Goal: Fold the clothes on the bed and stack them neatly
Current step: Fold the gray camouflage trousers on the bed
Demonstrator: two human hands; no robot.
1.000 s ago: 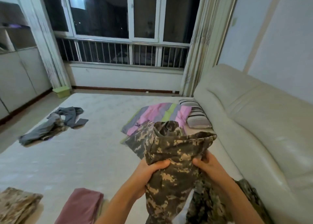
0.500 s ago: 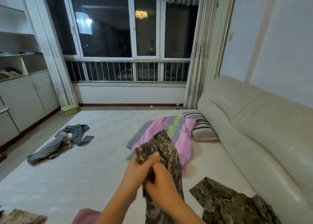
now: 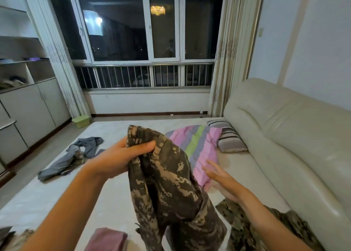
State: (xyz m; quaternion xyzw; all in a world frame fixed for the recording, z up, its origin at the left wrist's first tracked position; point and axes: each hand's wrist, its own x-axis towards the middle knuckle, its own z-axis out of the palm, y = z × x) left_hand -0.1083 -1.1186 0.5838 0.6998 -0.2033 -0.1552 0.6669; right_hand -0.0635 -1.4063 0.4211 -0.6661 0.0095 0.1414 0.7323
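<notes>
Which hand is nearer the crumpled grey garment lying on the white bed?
Left. The left hand, gripping the camouflage garment, is just right of the crumpled grey garment; the right hand hovers open beyond the camouflage garment, farther right.

No legible text in view
Checked camo garment [image 3: 171, 176], striped quilt [image 3: 197, 146], pillow [image 3: 229, 138], green box [image 3: 81, 121], wall plate [image 3: 261, 32]: pattern or plain colour only, no label, brand, no. or sign readable; shelf items [image 3: 13, 81] at far left too small & blurred to tell
</notes>
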